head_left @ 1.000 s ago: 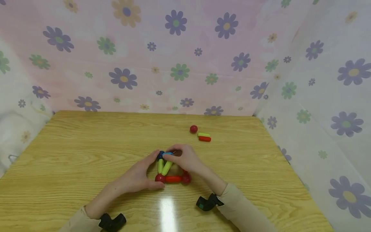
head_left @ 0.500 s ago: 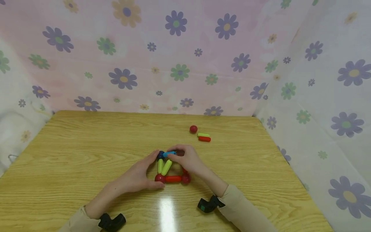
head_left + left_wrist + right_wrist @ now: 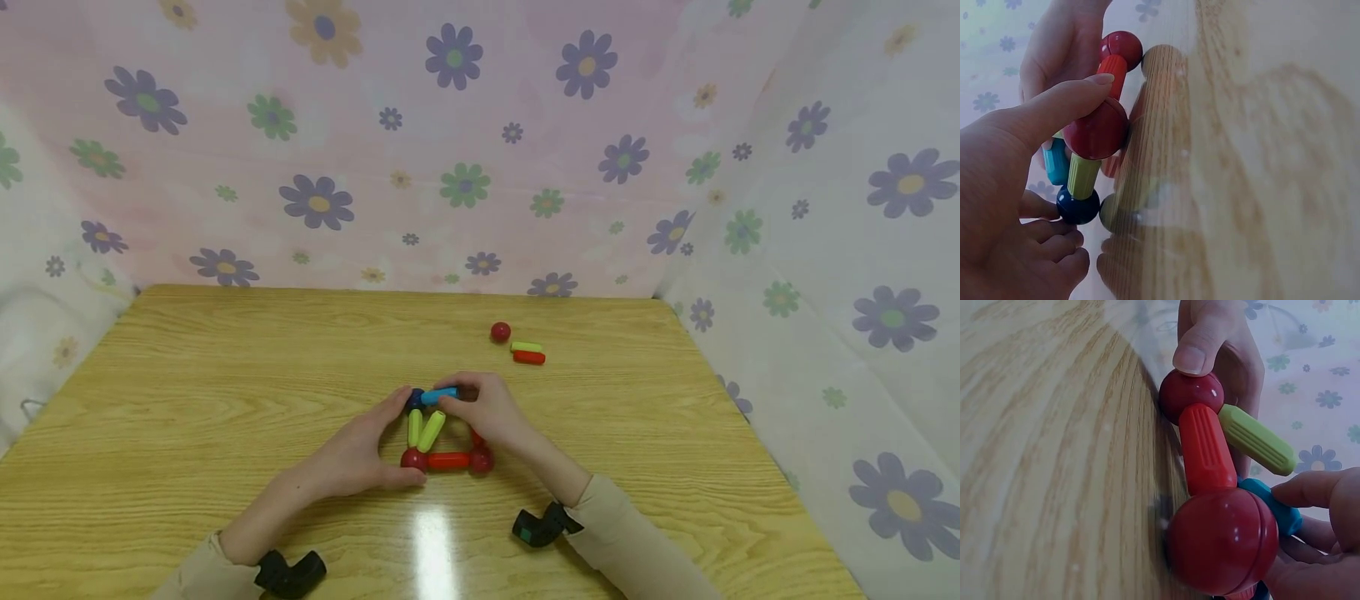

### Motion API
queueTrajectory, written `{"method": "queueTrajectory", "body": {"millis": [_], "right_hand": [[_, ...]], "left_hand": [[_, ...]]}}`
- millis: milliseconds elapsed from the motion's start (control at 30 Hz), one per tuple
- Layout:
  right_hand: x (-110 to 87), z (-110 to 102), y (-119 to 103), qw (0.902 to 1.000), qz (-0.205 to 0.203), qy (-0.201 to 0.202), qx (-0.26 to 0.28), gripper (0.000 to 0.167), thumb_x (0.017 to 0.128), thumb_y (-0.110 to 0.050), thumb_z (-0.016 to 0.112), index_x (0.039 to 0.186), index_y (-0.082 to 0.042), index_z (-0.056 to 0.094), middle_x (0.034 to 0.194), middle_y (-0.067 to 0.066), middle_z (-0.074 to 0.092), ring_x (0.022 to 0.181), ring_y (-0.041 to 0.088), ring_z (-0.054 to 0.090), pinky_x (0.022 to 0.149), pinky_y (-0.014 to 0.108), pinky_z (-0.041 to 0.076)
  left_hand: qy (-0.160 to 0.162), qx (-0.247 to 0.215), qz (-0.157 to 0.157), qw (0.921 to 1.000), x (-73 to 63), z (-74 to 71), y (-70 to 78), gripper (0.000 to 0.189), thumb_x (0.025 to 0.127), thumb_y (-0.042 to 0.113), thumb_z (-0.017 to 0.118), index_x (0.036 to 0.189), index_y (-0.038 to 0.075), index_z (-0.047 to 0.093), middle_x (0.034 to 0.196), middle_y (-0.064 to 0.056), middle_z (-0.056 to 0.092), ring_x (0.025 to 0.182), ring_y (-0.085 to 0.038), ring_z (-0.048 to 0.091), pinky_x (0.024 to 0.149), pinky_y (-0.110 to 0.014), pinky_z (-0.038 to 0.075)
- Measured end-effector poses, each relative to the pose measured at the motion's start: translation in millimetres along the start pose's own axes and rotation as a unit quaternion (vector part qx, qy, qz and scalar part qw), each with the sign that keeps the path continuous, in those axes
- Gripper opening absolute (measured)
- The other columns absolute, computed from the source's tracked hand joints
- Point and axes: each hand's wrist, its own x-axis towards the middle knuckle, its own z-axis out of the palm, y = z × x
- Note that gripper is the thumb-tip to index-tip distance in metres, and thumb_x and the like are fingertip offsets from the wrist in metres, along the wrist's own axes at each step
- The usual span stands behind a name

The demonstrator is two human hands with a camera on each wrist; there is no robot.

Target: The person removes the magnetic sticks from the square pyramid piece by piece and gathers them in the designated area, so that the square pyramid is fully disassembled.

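A toy frame of balls and rods lies on the table. My left hand (image 3: pixel 367 454) holds its left side, thumb on the near-left red ball (image 3: pixel 1099 130) and fingers against the dark blue ball (image 3: pixel 1077 204). A yellow-green rod (image 3: pixel 415 427) joins these two balls. From the same red ball a second yellow-green rod (image 3: pixel 1257 439) slants upward, its far end free. A red rod (image 3: pixel 448 461) runs to the near-right red ball (image 3: pixel 1222 540). My right hand (image 3: pixel 487 412) pinches a light blue rod (image 3: pixel 438 396), whose left end meets the dark blue ball. This hand hides the frame's far-right part.
Farther back on the wooden table (image 3: pixel 262 350) lie a loose red ball (image 3: pixel 500 332), a yellow-green rod (image 3: pixel 527 347) and a red rod (image 3: pixel 529 358). Flowered cloth (image 3: pixel 465 225) hangs behind and on both sides. Black wrist mounts (image 3: pixel 291 575) sit at both sleeves.
The light blue rod has swung back off the slanted yellow-green rod's upper end, which now shows. My right hand shifted slightly right with it. The left hand stayed in place.
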Motion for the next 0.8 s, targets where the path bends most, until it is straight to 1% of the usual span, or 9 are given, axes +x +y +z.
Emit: {"method": "queueTrajectory", "body": {"millis": [67,267,433,500,600,667,800], "right_hand": [[-0.1,-0.2,0.1,1.0,-0.002,-0.001,-0.003,0.022,0.095,-0.013,0.069,0.116,-0.008,0.073,0.113,0.011,0.072,0.099,0.018,0.07,0.087,0.03,0.057],[0.9,-3.1,3.1,0.9999,0.0,-0.001,0.016,0.024,0.095,-0.016,0.07,0.117,-0.007,0.073,0.114,0.01,0.072,0.1,0.019,0.07,0.086,0.03,0.057],[0.2,-10.6,8.3,0.9998,-0.016,0.002,0.012,0.029,0.094,-0.023,0.071,0.119,-0.009,0.072,0.119,0.006,0.071,0.103,0.019,0.068,0.089,0.03,0.056],[-1.4,-15.2,11.1,0.9996,-0.025,0.009,0.011,0.031,0.094,-0.023,0.071,0.12,-0.007,0.072,0.12,0.006,0.07,0.104,0.02,0.067,0.09,0.031,0.055],[-4.9,-24.0,15.4,0.9993,-0.022,0.02,0.023,0.031,0.093,-0.022,0.072,0.121,-0.006,0.072,0.119,0.006,0.071,0.103,0.02,0.067,0.088,0.03,0.056],[-6.8,-30.6,20.1,0.9989,-0.017,0.033,0.031,0.03,0.093,-0.021,0.073,0.119,-0.007,0.072,0.117,0.006,0.072,0.1,0.019,0.068,0.086,0.028,0.056],[-8.7,-46.7,28.7,0.997,-0.023,0.061,0.041,0.025,0.091,-0.019,0.075,0.114,-0.009,0.074,0.111,0.008,0.073,0.093,0.019,0.069,0.08,0.028,0.056]], "left_hand": [[0.0,-0.002,0.0,1.0,-0.3,-0.3,0.7,0.119,0.074,0.055,0.084,0.161,0.009,0.018,0.164,-0.012,0.025,0.149,-0.037,0.028,0.116,-0.059,0.031],[-0.002,-0.002,0.003,1.0,-0.6,-1.0,1.6,0.118,0.074,0.054,0.084,0.161,0.008,0.018,0.164,-0.013,0.025,0.148,-0.037,0.028,0.116,-0.059,0.031],[0.0,0.002,-0.005,1.0,-0.6,-0.5,1.4,0.119,0.074,0.057,0.083,0.161,0.009,0.018,0.164,-0.012,0.026,0.148,-0.038,0.029,0.115,-0.06,0.031],[0.001,0.003,-0.006,1.0,-0.1,-0.2,1.4,0.119,0.073,0.057,0.083,0.161,0.01,0.019,0.164,-0.012,0.026,0.148,-0.038,0.029,0.115,-0.06,0.031],[0.002,0.008,-0.007,0.9999,0.7,0.2,1.8,0.119,0.073,0.058,0.083,0.161,0.009,0.019,0.164,-0.012,0.026,0.148,-0.038,0.029,0.115,-0.059,0.032],[0.002,0.01,-0.008,0.9999,1.0,0.3,2.2,0.119,0.073,0.058,0.084,0.161,0.009,0.019,0.164,-0.012,0.026,0.148,-0.038,0.029,0.116,-0.059,0.032],[0.0,0.014,-0.014,0.9998,0.5,0.4,2.9,0.12,0.072,0.058,0.084,0.161,0.011,0.019,0.164,-0.011,0.025,0.149,-0.037,0.029,0.116,-0.058,0.031]]}}
